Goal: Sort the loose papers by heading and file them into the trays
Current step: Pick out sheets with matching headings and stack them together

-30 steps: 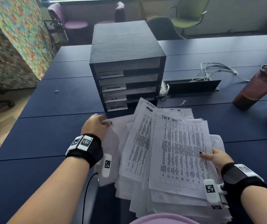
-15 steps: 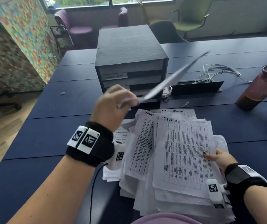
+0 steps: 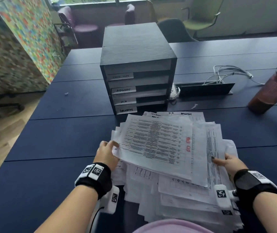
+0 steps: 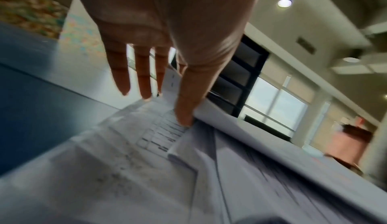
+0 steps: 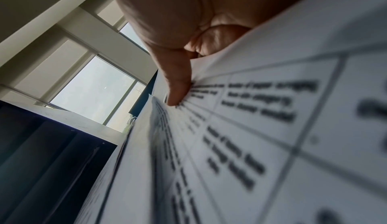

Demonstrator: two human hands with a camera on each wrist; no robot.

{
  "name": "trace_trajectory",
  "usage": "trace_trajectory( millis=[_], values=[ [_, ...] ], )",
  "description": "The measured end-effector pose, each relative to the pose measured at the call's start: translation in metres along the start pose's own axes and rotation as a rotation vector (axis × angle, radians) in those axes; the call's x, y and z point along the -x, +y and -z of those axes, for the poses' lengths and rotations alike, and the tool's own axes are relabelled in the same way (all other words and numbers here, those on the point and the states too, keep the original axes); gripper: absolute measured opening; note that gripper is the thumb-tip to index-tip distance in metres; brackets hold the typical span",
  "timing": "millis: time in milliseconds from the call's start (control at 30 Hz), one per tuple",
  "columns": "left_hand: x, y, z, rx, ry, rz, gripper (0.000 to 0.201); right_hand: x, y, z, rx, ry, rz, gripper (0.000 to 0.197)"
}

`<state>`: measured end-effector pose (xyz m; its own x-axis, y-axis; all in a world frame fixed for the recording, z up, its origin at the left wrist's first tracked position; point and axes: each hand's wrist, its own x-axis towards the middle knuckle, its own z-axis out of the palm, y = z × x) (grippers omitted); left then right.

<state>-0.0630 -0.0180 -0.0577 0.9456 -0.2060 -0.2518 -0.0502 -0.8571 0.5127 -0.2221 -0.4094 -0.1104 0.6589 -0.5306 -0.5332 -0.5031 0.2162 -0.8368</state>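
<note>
A messy pile of printed papers [image 3: 176,187] lies on the dark blue table [image 3: 70,137] in front of me. On top rests one sheet [image 3: 154,145], turned sideways, with its print and a red heading showing through. My left hand [image 3: 107,152] pinches that sheet's left corner, thumb [image 4: 184,111] on top; the other fingers are straight. My right hand [image 3: 225,161] grips the pile's right edge, thumb [image 5: 178,91] pressed on the print. Behind the pile stands a black tray unit [image 3: 137,47] with slots labelled TASK LIST, ADMIN [image 3: 123,89], H.R and a fourth I cannot read.
A brown tumbler [image 3: 272,91] stands at the right. A black cable box [image 3: 204,89] with white cables [image 3: 226,73] sits right of the trays. Chairs stand beyond the table. A colourful partition [image 3: 17,47] and the table's left edge border the floor.
My left hand took a sheet from the pile's left side, swung it up in the air, and now holds it laid sideways across the top. The right hand stayed on the pile's edge.
</note>
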Motion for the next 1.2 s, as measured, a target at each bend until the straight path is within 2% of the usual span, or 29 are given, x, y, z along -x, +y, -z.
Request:
trace_trajectory(
  millis=[67, 133, 233, 333, 367, 433, 467, 533, 600, 633, 700, 733, 800, 833, 900, 933, 967, 1067, 1100, 1200],
  values=[
    [-0.004, -0.003, 0.003, 0.208, -0.009, 0.105, 0.042, 0.003, -0.002, -0.001, -0.017, 0.001, 0.003, 0.03],
    [-0.005, 0.0, 0.004, 0.516, -0.025, 0.206, 0.039, 0.006, -0.003, -0.001, -0.036, 0.009, 0.007, 0.019],
    [-0.008, 0.005, 0.003, 0.851, -0.028, 0.305, 0.039, 0.01, -0.006, -0.002, -0.045, 0.008, 0.0, 0.02],
    [-0.009, 0.01, 0.005, 1.013, -0.002, 0.359, 0.032, 0.012, -0.007, -0.003, -0.05, -0.001, 0.003, 0.028],
    [-0.009, 0.011, 0.005, 1.0, -0.003, 0.36, 0.032, 0.014, -0.008, -0.003, -0.06, -0.015, 0.015, 0.036],
    [-0.009, 0.016, 0.004, 0.886, -0.063, 0.354, 0.057, 0.016, -0.009, -0.004, -0.048, -0.021, 0.024, 0.076],
    [-0.008, 0.019, 0.003, 0.838, -0.106, 0.35, 0.063, 0.015, -0.009, -0.003, -0.046, -0.015, 0.04, 0.094],
    [-0.005, 0.025, 0.001, 0.776, -0.138, 0.332, 0.047, 0.015, -0.006, 0.0, -0.056, -0.011, 0.078, 0.105],
    [-0.005, 0.022, 0.0, 0.758, -0.037, 0.33, 0.027, 0.021, -0.01, -0.002, -0.05, -0.006, 0.084, 0.094],
    [-0.006, 0.018, 0.001, 0.765, 0.018, 0.331, 0.023, 0.026, -0.014, -0.004, -0.053, -0.003, 0.075, 0.077],
    [-0.007, 0.009, 0.003, 0.804, 0.068, 0.324, 0.026, 0.032, -0.019, -0.003, -0.084, 0.036, 0.075, 0.039],
    [-0.007, 0.006, 0.005, 0.842, 0.072, 0.321, 0.029, 0.032, -0.019, -0.001, -0.09, 0.057, 0.062, 0.034],
    [-0.006, 0.002, 0.011, 0.884, 0.096, 0.316, 0.031, 0.032, -0.023, 0.003, -0.097, 0.067, 0.047, 0.031],
    [-0.006, -0.001, 0.014, 0.87, 0.12, 0.311, 0.029, 0.034, -0.026, 0.006, -0.109, 0.063, 0.042, 0.036],
    [-0.011, -0.01, 0.02, 0.814, 0.179, 0.307, 0.022, 0.031, -0.028, 0.016, -0.147, 0.043, 0.048, 0.067],
    [-0.014, -0.017, 0.024, 0.793, 0.209, 0.312, 0.02, 0.028, -0.029, 0.021, -0.164, 0.04, 0.056, 0.076],
    [-0.018, -0.023, 0.028, 0.783, 0.241, 0.321, 0.019, 0.03, -0.033, 0.024, -0.183, 0.026, 0.072, 0.073],
    [-0.025, -0.036, 0.042, 0.699, 0.376, 0.352, 0.015, 0.035, -0.043, 0.033, -0.216, -0.009, 0.116, 0.03],
    [-0.027, -0.039, 0.046, 0.677, 0.421, 0.353, 0.015, 0.036, -0.045, 0.037, -0.226, -0.016, 0.117, 0.025],
    [-0.029, -0.044, 0.057, 0.6, 0.493, 0.368, 0.016, 0.037, -0.048, 0.042, -0.285, -0.028, 0.119, 0.025]
  ],
)
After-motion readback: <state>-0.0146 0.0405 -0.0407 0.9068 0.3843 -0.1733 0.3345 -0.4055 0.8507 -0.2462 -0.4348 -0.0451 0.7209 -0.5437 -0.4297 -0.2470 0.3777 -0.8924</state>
